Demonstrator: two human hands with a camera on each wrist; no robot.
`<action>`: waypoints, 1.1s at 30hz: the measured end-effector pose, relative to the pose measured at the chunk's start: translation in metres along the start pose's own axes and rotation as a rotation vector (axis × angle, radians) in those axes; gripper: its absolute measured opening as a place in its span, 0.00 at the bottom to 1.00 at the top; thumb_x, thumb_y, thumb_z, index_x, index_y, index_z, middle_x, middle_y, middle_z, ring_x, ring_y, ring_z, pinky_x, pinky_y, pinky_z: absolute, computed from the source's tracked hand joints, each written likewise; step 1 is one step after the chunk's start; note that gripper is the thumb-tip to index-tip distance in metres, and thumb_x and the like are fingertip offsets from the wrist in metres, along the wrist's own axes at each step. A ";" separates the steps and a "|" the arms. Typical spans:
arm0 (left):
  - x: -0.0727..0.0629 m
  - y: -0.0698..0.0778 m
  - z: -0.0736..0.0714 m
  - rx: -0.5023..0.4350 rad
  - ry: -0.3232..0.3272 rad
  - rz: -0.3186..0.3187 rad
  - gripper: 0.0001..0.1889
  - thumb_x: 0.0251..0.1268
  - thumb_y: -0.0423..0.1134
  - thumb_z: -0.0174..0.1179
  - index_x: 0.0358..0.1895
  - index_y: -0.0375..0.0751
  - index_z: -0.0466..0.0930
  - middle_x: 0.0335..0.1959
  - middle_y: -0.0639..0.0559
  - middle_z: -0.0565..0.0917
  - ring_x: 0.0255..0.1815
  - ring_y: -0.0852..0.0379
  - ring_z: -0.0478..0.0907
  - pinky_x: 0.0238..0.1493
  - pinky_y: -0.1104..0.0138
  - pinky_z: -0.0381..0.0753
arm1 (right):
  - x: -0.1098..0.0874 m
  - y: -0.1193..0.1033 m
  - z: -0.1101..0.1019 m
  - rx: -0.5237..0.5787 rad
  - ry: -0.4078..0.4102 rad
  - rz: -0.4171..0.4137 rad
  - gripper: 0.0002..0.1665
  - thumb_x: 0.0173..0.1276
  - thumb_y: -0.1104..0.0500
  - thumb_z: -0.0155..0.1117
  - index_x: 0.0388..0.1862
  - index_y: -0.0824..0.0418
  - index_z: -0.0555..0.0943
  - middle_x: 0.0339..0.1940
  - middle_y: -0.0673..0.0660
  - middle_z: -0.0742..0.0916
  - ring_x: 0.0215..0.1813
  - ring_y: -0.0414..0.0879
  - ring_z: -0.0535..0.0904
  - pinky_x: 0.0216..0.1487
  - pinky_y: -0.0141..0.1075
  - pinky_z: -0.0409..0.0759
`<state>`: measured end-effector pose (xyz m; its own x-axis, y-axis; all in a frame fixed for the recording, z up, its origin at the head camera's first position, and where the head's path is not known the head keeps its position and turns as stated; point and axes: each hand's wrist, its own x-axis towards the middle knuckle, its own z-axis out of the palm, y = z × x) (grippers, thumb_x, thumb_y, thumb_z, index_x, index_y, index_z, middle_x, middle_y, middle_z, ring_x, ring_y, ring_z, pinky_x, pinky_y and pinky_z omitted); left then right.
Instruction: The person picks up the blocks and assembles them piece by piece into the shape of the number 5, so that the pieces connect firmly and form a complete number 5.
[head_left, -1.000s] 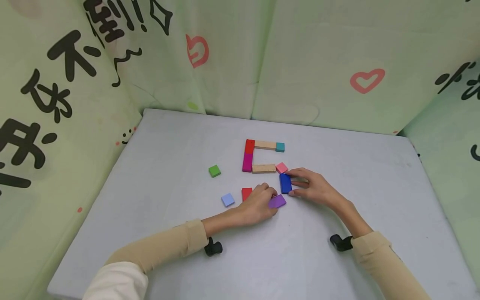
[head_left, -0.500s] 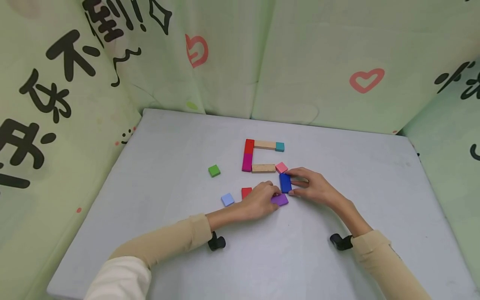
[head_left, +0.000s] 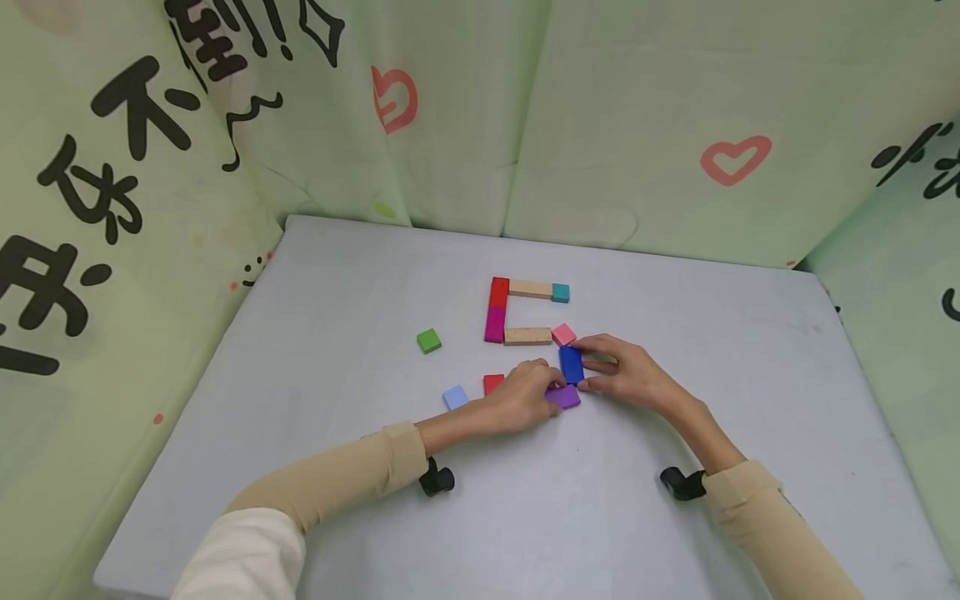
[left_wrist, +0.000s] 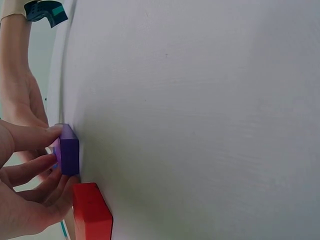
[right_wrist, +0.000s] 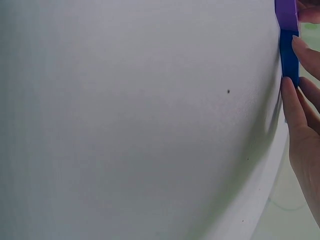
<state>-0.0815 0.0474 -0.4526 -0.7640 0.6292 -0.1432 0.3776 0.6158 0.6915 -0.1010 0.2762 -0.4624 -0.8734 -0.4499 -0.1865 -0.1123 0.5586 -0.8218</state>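
In the head view, the left hand (head_left: 523, 397) pinches the purple block (head_left: 566, 397) on the desk (head_left: 585, 517), at six o'clock from the blue block (head_left: 572, 365), which the right hand (head_left: 628, 373) grips. In the left wrist view, a red block (left_wrist: 93, 217) lies at five o'clock from the purple block. In the right wrist view, purple block and blue block are touching.

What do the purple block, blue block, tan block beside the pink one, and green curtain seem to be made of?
Purple block and blue block: painted wood or perhaps plastic, smooth, from their even colour and crisp edges.
Tan block: probably bare wood, matte, judging by its natural tone.
Curtain: likely printed cloth, dull-finished, since it hangs in soft folds.
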 end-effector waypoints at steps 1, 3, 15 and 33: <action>0.000 0.000 0.000 0.000 0.001 0.000 0.19 0.66 0.35 0.71 0.58 0.33 0.84 0.49 0.45 0.85 0.48 0.58 0.79 0.48 0.75 0.79 | 0.000 0.000 0.000 0.001 0.000 0.001 0.37 0.66 0.70 0.71 0.73 0.70 0.70 0.73 0.71 0.73 0.69 0.69 0.77 0.64 0.47 0.77; -0.001 -0.001 -0.002 -0.004 0.004 -0.001 0.19 0.65 0.36 0.71 0.58 0.34 0.84 0.48 0.45 0.85 0.48 0.57 0.79 0.47 0.75 0.78 | 0.000 0.000 0.000 0.003 -0.002 0.000 0.37 0.66 0.70 0.71 0.73 0.70 0.70 0.72 0.72 0.73 0.69 0.69 0.77 0.64 0.47 0.77; -0.018 -0.021 -0.028 0.032 0.011 0.048 0.25 0.63 0.44 0.74 0.61 0.40 0.84 0.52 0.49 0.85 0.54 0.55 0.78 0.50 0.69 0.78 | 0.001 0.003 0.001 0.016 0.002 0.014 0.38 0.65 0.71 0.72 0.73 0.69 0.71 0.73 0.71 0.73 0.70 0.69 0.76 0.64 0.46 0.77; -0.045 -0.041 -0.043 0.142 -0.002 -0.086 0.32 0.57 0.46 0.77 0.63 0.36 0.79 0.54 0.45 0.79 0.53 0.53 0.72 0.45 0.68 0.80 | 0.001 0.001 0.001 -0.017 -0.006 0.041 0.38 0.67 0.68 0.71 0.74 0.69 0.69 0.74 0.71 0.72 0.71 0.68 0.75 0.65 0.46 0.76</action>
<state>-0.0851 -0.0264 -0.4443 -0.7954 0.5724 -0.1991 0.3813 0.7281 0.5697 -0.1017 0.2758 -0.4637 -0.8745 -0.4304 -0.2235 -0.0840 0.5882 -0.8044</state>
